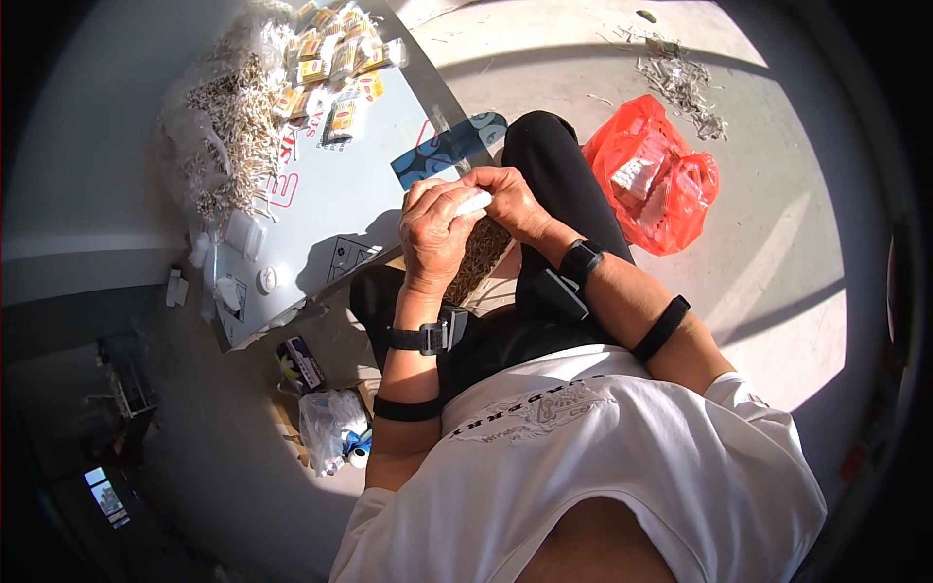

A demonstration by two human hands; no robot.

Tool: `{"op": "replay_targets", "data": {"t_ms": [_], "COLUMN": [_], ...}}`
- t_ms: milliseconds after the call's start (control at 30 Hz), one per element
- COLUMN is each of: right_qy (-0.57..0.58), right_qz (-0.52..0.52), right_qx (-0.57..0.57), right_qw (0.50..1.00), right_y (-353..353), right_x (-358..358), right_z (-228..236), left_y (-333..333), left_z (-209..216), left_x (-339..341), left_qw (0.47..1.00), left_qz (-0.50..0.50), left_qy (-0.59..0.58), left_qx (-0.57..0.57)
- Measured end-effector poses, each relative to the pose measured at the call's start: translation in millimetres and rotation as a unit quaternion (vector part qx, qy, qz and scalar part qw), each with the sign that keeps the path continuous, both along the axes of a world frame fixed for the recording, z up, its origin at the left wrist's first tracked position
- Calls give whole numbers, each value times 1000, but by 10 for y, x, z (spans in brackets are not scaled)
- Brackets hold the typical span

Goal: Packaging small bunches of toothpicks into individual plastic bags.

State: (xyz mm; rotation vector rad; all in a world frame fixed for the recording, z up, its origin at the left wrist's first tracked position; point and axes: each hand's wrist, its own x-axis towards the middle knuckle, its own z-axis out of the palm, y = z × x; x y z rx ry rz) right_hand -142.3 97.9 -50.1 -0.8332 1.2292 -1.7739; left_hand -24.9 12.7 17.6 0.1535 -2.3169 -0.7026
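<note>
My left hand (pixel 429 233) and my right hand (pixel 512 202) meet above my lap, just off the table's edge. Between them sits a small white object (pixel 474 203), smooth and rounded; the fingers cover most of it, so its kind is unclear. The left hand is wrapped round it from above. My right fingers pinch at its far end. Beneath the hands, between my knees, a container of brown, thin stick-like pieces (pixel 478 260) shows in part.
On the grey-white table (pixel 355 194) lie a heap of thin pale sticks (pixel 233 136) in clear plastic, several yellow-labelled packets (pixel 342 121) and a clear lidded box (pixel 245 235). A red plastic bag (pixel 671 209) stands on the floor at right, near scattered paper-like scraps (pixel 683 89).
</note>
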Motion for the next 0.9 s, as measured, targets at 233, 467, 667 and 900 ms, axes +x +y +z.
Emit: {"op": "replay_targets", "data": {"t_ms": [233,467,667,900], "right_qy": [-2,2,-29,-19], "right_qz": [-4,6,2,3], "right_qx": [5,-4,-12,1], "right_qw": [1000,1000,1000,1000], "right_y": [-3,4,8,-18], "right_x": [7,13,27,-3], "right_z": [-14,49,68,-42], "left_y": [56,48,84,-2], "left_z": [20,-59,-30,-44], "left_x": [-29,-61,-37,40], "left_qw": [1000,1000,1000,999], "left_qz": [14,-3,-7,4], "left_qy": [4,10,6,-9], "left_qx": [12,-18,8,52]}}
